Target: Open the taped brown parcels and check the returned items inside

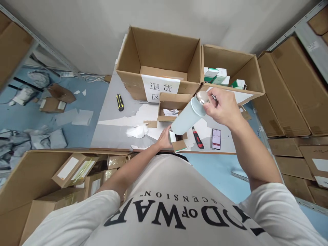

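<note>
A pale blue tumbler [186, 117] with a silver lid leans over the table, its lower end at the mouth of a small open box [179, 146]. My right hand [220, 105] is closed on the lid end of the tumbler. Low at the table's front edge, my left hand [164, 139] is closed around the side of the small box; part of its fingers is hidden. Just behind the tumbler stands an open brown carton [166, 118] with crumpled paper inside. To the right of the small box lies a red and black utility knife [197, 138].
A large carton [128, 80] with a paper sign stands at the back, beside a carton [246, 88] holding several white and green boxes. A yellow utility knife [120, 102], crumpled tissue [137, 131] and a phone [216, 139] lie on the table. Parcels fill a big box [38, 160] at left.
</note>
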A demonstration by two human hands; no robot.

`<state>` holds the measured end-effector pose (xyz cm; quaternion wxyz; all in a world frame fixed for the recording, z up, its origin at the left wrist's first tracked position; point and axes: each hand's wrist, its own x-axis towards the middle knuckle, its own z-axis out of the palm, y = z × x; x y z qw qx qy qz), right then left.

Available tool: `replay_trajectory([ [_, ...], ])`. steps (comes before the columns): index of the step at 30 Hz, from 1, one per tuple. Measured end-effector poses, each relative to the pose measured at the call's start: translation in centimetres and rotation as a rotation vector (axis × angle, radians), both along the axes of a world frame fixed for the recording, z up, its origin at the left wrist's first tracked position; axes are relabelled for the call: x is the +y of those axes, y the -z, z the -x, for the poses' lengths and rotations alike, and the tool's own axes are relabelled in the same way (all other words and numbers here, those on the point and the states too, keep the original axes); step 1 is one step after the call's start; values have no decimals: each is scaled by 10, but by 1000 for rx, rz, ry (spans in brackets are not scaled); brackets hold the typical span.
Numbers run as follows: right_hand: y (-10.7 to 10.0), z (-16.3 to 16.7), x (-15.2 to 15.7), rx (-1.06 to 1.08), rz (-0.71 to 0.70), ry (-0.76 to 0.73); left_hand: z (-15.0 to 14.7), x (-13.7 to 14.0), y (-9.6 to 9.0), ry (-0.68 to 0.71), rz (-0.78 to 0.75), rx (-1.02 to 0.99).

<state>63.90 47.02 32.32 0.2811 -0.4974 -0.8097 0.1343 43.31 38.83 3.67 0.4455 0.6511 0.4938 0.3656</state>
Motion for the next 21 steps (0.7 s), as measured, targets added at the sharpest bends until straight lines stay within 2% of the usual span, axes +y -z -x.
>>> replay_trajectory([
  [3,-11,-1,20,70,46,38,12,-2,-33,-14,-159,-69],
  [6,-14,3,39,175,175,45,13,8,-83,-87,-356,-217],
  [8,-12,8,49,260,273,26,6,19,-112,-164,-343,-290],
  [10,-8,13,55,347,356,1,-3,26,-131,-234,-279,-397],
  [12,-3,16,58,425,422,-30,-10,26,-139,-314,-198,-507],
  [15,4,14,57,530,474,-94,-15,16,-141,-384,-36,-688],
  [18,11,8,52,645,524,-172,-16,1,-141,-330,201,-885],
  [21,18,6,49,725,665,-283,-19,-10,-141,-257,373,-995],
])
